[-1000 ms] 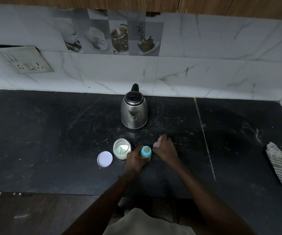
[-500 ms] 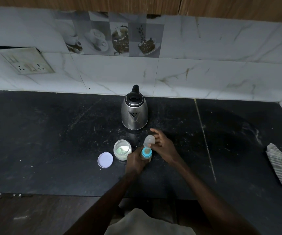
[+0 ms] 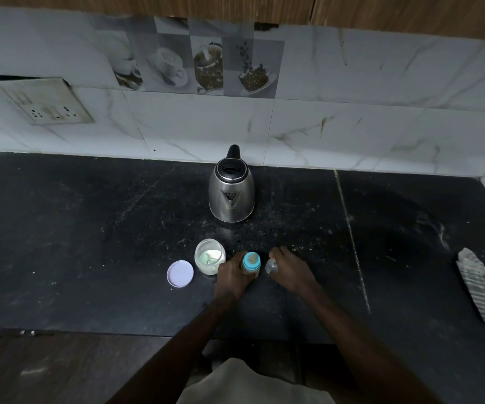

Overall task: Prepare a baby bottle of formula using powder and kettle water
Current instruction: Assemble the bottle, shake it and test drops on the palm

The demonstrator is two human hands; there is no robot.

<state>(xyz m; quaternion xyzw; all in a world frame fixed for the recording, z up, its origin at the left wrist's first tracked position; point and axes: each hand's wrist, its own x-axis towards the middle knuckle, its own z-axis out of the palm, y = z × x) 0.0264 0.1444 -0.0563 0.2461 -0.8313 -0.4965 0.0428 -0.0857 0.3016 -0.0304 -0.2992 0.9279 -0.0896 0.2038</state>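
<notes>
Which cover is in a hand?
The small clear domed bottle cap, held in the right hand; the flat round lilac jar lid lies untouched on the black counter.

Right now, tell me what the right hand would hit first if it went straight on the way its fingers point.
Probably the baby bottle gripped by the left hand: the right hand, pinching the clear cap, points left at it. Height is hard to judge, so the cap might pass over.

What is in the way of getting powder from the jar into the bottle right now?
The blue teat ring still sits on the bottle, closing its mouth. The left hand holds the bottle; the right hand holds only the clear cap. The jar itself is open, right beside the bottle.
</notes>
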